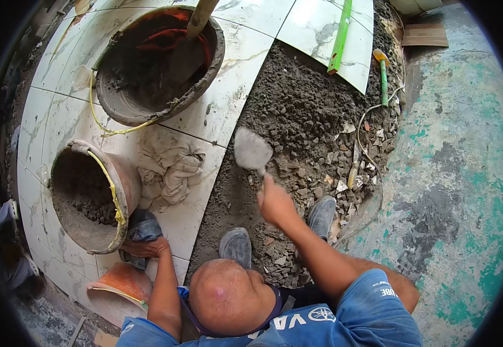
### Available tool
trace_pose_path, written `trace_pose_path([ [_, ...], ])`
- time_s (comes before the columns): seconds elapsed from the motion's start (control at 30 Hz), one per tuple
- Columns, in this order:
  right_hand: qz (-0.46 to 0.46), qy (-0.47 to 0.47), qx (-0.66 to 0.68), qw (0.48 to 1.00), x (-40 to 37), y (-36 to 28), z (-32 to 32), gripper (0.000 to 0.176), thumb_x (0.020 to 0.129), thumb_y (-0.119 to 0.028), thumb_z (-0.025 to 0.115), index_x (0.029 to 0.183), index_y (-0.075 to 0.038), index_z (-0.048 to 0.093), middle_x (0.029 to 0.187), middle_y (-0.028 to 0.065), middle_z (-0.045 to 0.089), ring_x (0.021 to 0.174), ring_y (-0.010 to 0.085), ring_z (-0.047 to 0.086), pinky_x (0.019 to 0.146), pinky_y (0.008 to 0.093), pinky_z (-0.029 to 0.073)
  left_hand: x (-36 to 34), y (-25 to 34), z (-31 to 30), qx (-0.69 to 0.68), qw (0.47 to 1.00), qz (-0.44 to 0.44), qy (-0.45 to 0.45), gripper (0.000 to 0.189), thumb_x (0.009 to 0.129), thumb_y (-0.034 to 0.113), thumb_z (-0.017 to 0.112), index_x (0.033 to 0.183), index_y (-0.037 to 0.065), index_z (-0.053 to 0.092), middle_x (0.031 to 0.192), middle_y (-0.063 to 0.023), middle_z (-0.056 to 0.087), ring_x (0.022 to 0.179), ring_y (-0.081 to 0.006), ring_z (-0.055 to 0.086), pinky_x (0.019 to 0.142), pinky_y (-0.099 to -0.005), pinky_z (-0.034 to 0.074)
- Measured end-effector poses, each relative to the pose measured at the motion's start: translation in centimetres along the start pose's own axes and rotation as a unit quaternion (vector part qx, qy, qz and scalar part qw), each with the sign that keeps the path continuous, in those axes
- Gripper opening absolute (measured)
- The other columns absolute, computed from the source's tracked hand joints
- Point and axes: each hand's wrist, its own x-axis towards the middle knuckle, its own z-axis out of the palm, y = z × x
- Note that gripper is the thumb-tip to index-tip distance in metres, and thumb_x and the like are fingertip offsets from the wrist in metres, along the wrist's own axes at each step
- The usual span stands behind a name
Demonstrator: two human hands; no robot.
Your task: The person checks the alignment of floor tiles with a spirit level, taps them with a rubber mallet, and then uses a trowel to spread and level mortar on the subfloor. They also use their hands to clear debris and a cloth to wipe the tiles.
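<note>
My right hand point(276, 200) is closed around the handle of a trowel point(252, 149), its mortar-smeared blade over the loose grey mortar bed point(298, 98); the hand is slightly blurred. Down at the left, my left hand point(147, 247) lies with fingers stretched over a dark grey cloth point(144, 226) on the tiles, beside the rim of a tilted bucket point(133, 173) with mortar in it. Its fingertips are partly hard to make out. Behind that stands a larger tub point(219, 63) of dark mortar with a wooden handle point(202, 16) sticking out.
A beige rag point(170, 165) lies on the marbled tiles point(251, 40). An orange bucket point(125, 279) sits at lower left. A green spirit level point(342, 34) rests on a tile, with a mallet point(384, 81) near it. Rubble, a cable and worn painted floor point(448, 202) lie at right.
</note>
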Motion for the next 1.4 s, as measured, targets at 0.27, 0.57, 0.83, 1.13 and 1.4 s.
trace_pose_path([
  [0.27,-0.056,0.176,-0.04,0.982,21.1,7.4,-16.2,0.042,0.095,-0.034,0.042,0.107,0.005,0.055,0.103,0.0316,0.063,0.099,0.0475,0.059,0.087,0.0515,0.047,-0.3,-0.4,0.7,0.041,0.999,0.015,0.001,0.074,0.094,0.041,0.044,0.149,-0.003,0.02,0.151,-0.0317,0.025,0.14,-0.0466,0.027,0.11,-0.0569,0.026],
  [0.57,-0.114,-0.01,-0.259,0.959,13.7,11.1,-13.5,0.042,0.098,-0.035,0.048,0.111,0.004,0.051,0.091,0.0267,0.065,0.091,0.0431,0.063,0.08,0.0507,0.05,-0.2,-1.4,1.2,-0.024,0.998,0.04,0.029,0.074,0.093,0.043,0.044,0.148,-0.004,0.025,0.15,-0.0315,0.027,0.138,-0.0469,0.029,0.11,-0.0569,0.027],
  [0.83,-0.14,0.13,-0.202,0.96,19.8,9.6,-17.9,0.039,0.098,-0.035,0.048,0.102,0.003,0.054,0.094,0.0265,0.065,0.09,0.0443,0.063,0.078,0.0521,0.049,-0.2,-1.5,0.8,-0.015,1.0,0.021,-0.015,0.077,0.092,0.046,0.049,0.152,0.005,0.022,0.154,-0.0264,0.025,0.144,-0.0415,0.023,0.113,-0.056,0.023],
  [1.13,-0.135,-0.042,-0.315,0.939,15.3,8.4,-17.1,0.039,0.097,-0.037,0.048,0.103,0.0,0.056,0.094,0.025,0.066,0.091,0.0407,0.065,0.08,0.051,0.051,-0.5,-1.1,0.8,0.011,1.0,0.0,-0.01,0.082,0.089,0.047,0.051,0.152,0.006,0.018,0.155,-0.0272,0.02,0.145,-0.0409,0.02,0.113,-0.0561,0.022],
  [1.4,-0.154,0.063,-0.238,0.957,17.0,10.3,-13.8,0.035,0.097,-0.033,0.05,0.103,0.002,0.052,0.087,0.0243,0.066,0.084,0.0426,0.064,0.075,0.052,0.052,-0.3,-0.7,0.1,0.017,1.0,-0.009,-0.022,0.077,0.091,0.046,0.047,0.151,0.004,0.022,0.154,-0.0293,0.021,0.144,-0.0431,0.021,0.113,-0.0568,0.022],
])
